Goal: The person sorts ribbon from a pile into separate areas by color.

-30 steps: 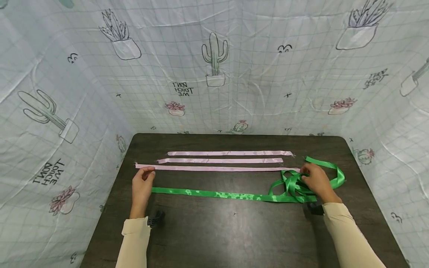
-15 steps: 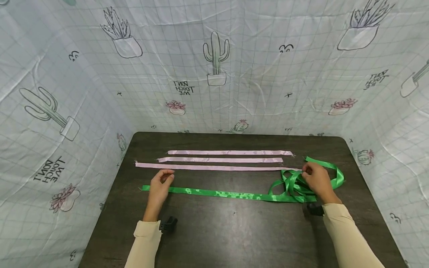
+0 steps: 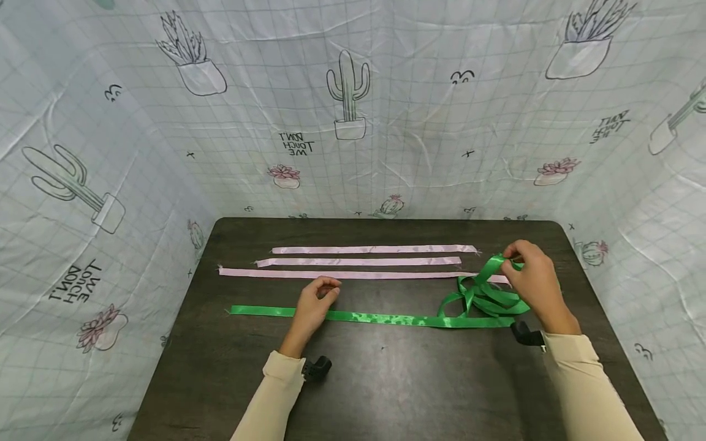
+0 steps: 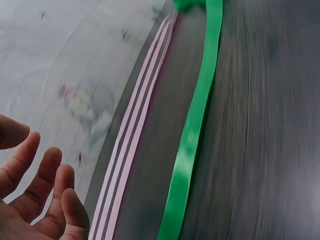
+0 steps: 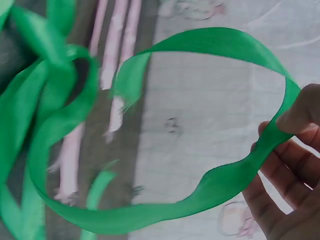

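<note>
My right hand (image 3: 535,280) pinches a loop of green ribbon (image 5: 225,187) between thumb and fingers, lifted above its tangled pile at the right of the table. A straight length of that green colour (image 3: 375,318) runs from the pile toward the left. My left hand (image 3: 314,309) hovers over this length with fingers loosely bent, holding nothing; the left wrist view shows its fingers (image 4: 47,175) apart from the ribbons. Three pink ribbon strips lie behind: a back strip (image 3: 375,249), a middle strip (image 3: 358,261) and a longer front strip (image 3: 342,275), whose right part passes behind the green pile.
The dark wooden table (image 3: 386,392) has rounded back corners. A white cloth (image 3: 419,122) printed with cacti surrounds it at the back and sides. Black wrist cameras, such as the left one (image 3: 317,369), sit on both wrists.
My left hand has moved right, away from the front pink strip's left end. The right hand has left that strip's right end, picked up the green ribbon and raised a loop.
</note>
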Demonstrator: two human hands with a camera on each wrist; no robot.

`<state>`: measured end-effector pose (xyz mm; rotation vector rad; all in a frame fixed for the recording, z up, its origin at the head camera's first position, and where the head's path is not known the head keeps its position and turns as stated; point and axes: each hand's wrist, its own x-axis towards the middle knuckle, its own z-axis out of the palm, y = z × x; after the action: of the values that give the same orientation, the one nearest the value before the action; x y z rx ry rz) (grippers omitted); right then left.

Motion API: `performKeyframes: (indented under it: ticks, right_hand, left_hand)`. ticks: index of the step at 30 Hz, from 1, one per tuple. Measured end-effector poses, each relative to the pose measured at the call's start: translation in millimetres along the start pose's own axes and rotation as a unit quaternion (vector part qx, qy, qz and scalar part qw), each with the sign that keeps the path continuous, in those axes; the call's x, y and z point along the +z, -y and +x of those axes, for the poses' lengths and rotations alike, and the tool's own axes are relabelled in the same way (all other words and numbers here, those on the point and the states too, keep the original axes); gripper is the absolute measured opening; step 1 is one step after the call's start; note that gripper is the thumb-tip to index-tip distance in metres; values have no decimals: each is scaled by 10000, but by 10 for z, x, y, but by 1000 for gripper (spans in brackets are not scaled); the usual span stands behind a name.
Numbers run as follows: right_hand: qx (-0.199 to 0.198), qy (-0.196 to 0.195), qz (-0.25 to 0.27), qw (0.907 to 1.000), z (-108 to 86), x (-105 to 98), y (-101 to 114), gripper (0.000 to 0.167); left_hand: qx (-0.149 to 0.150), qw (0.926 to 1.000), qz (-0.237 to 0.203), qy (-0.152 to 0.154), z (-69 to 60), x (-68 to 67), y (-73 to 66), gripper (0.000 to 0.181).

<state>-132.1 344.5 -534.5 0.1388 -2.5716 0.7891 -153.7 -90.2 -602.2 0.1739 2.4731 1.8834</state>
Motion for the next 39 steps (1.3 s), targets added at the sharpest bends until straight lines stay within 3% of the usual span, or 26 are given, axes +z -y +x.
performKeyframes:
  ticks: [9, 17, 29, 39]
  right_hand:
    - [-405, -34, 81, 9991, 31, -61, 382, 15]
    - [-829, 20, 62, 9965, 24, 18, 668, 14]
    - [-809, 61, 600, 9949, 8, 164, 943, 16]
    - [-845, -34, 763, 9935, -6, 200, 975, 18]
  left_hand:
    - [369, 9931, -329, 1064, 56, 586, -284, 18]
    - [610, 9799, -694, 1766, 56, 923, -504, 23]
    - [750, 9671, -1380, 2002, 105, 1258, -562, 31]
    - [771, 9718, -949, 2018, 111, 1375, -651, 22]
